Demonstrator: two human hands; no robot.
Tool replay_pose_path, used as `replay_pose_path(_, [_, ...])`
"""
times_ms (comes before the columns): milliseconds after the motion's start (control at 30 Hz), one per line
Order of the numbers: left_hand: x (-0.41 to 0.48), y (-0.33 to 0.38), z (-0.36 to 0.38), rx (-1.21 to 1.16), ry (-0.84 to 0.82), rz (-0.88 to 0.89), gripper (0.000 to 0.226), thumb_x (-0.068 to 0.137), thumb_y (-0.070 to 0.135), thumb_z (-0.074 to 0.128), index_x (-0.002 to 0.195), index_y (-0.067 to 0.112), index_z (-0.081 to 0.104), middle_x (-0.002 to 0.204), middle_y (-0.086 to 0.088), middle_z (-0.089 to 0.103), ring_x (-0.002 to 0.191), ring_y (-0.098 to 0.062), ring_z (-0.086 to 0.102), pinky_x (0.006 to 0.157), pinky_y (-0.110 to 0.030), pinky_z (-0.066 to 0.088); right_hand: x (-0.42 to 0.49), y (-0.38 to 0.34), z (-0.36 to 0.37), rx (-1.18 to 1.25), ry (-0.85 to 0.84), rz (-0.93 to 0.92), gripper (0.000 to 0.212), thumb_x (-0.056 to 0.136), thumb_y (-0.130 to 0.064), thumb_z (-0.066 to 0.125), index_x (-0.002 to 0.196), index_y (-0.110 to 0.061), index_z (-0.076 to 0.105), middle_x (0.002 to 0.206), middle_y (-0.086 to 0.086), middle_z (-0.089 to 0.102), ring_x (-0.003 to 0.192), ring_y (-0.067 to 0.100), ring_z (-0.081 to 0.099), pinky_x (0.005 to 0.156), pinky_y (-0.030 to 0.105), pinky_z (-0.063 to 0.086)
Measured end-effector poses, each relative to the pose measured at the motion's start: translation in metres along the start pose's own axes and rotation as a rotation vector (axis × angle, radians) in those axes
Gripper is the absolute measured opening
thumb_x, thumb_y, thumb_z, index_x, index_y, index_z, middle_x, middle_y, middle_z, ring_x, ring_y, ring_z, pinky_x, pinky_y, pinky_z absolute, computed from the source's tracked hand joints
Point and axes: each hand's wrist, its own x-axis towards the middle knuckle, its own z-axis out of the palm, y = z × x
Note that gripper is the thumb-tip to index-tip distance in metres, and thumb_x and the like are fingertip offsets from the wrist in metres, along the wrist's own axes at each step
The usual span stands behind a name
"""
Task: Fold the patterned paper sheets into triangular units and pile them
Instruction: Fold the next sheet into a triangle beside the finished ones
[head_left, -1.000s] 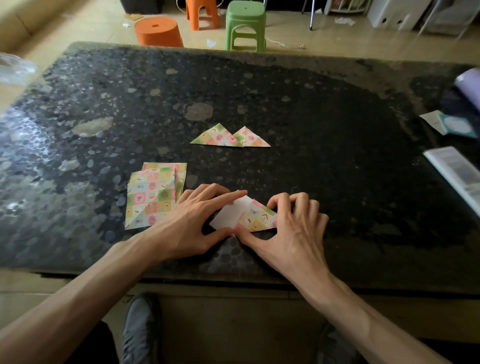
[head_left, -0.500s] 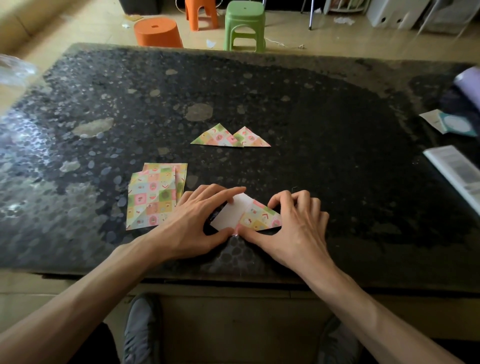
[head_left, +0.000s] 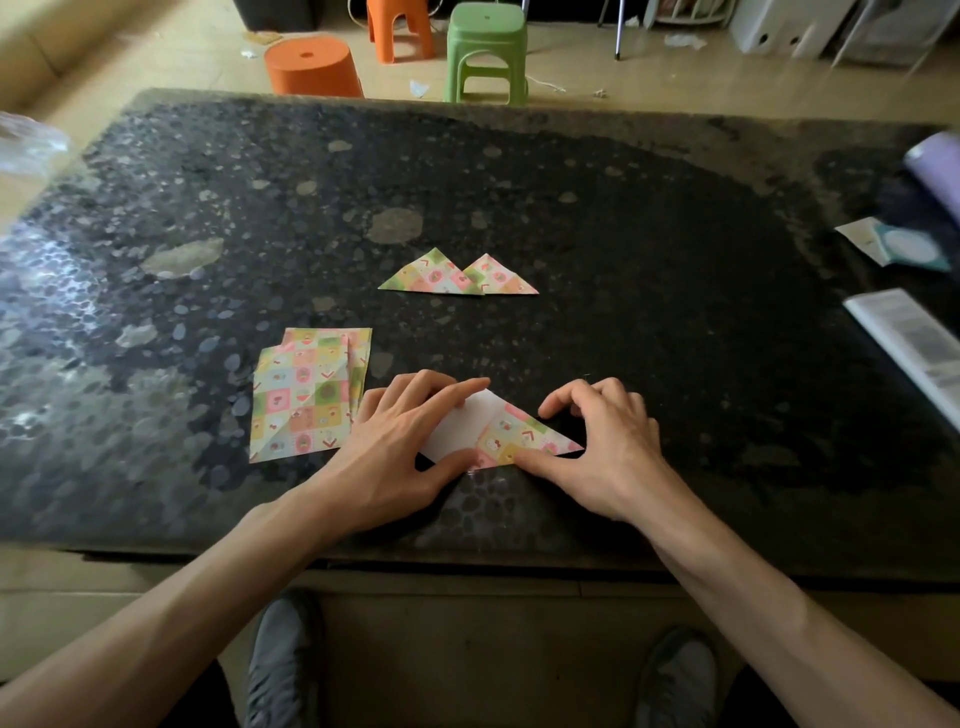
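A patterned paper sheet (head_left: 511, 436) lies near the table's front edge, half folded, with its white underside (head_left: 460, 426) showing on the left. My left hand (head_left: 400, 441) presses flat on the white part with straight fingers. My right hand (head_left: 608, 447) holds the folded patterned flap: its thumb lies along the lower edge and its curled fingers sit at the upper right edge. A stack of unfolded patterned sheets (head_left: 306, 395) lies to the left. Two folded triangles (head_left: 457, 275) lie side by side, slightly overlapping, further back.
The dark speckled table (head_left: 675, 312) carries a booklet (head_left: 914, 343), a small card (head_left: 893, 244) and a purple roll (head_left: 935, 161) at its right edge. Orange stools (head_left: 311, 67) and a green stool (head_left: 485, 52) stand on the floor beyond.
My right hand has slid to the right along the flap, uncovering more of the patterned triangle and its right tip. My left hand has stayed pressed on the white part.
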Motion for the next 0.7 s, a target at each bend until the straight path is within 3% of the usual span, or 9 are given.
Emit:
replay_pose_path(133, [0.002, 0.000, -0.002, -0.010, -0.017, 0.003, 0.074, 0.091, 0.070, 0.047, 0.157, 0.046, 0.026, 0.136, 0.020, 0.041, 0.130, -0.006, 0.036, 0.108, -0.034, 0.027, 0.000, 0.005, -0.014, 0.111, -0.024, -0.026, 0.040, 0.079, -0.044, 0.086, 0.105, -0.043, 0.056, 0.114, -0.013, 0.049, 0.115, 0.011, 0.045, 0.098, 0.035, 0.045])
replay_pose_path(233, [0.005, -0.004, -0.008, -0.051, -0.056, 0.015, 0.078, 0.088, 0.069, 0.051, 0.157, 0.049, 0.022, 0.132, 0.023, 0.042, 0.128, -0.006, 0.037, 0.107, -0.036, 0.031, 0.001, 0.008, -0.020, 0.164, -0.045, -0.038, 0.038, 0.080, -0.031, 0.088, 0.102, -0.041, 0.060, 0.109, -0.015, 0.052, 0.108, 0.008, 0.049, 0.089, 0.028, 0.044])
replay_pose_path(467, [0.007, -0.013, -0.025, -0.096, -0.185, 0.071, 0.081, 0.091, 0.041, 0.073, 0.156, 0.051, 0.025, 0.137, 0.022, 0.045, 0.132, -0.006, 0.039, 0.113, -0.045, 0.038, 0.008, 0.021, -0.027, 0.206, -0.107, -0.041, 0.049, 0.085, 0.001, 0.076, 0.102, -0.043, 0.063, 0.110, -0.017, 0.057, 0.104, 0.002, 0.055, 0.077, 0.018, 0.043])
replay_pose_path(567, [0.008, -0.014, -0.029, -0.085, -0.199, 0.088, 0.086, 0.089, 0.034, 0.077, 0.155, 0.053, 0.025, 0.140, 0.022, 0.044, 0.134, -0.004, 0.038, 0.115, -0.042, 0.037, 0.006, 0.024, -0.029, 0.245, -0.114, -0.072, 0.045, 0.088, -0.005, 0.075, 0.110, -0.043, 0.065, 0.112, -0.017, 0.058, 0.105, 0.000, 0.056, 0.071, 0.015, 0.038])
replay_pose_path(700, [0.011, -0.009, -0.031, -0.091, -0.156, 0.095, 0.087, 0.084, 0.038, 0.082, 0.154, 0.049, 0.032, 0.142, 0.020, 0.044, 0.133, -0.005, 0.042, 0.112, -0.037, 0.041, 0.000, 0.022, -0.023, 0.181, -0.013, -0.113, 0.028, 0.087, -0.048, 0.077, 0.111, -0.044, 0.063, 0.110, -0.020, 0.054, 0.104, -0.001, 0.052, 0.075, 0.017, 0.039])
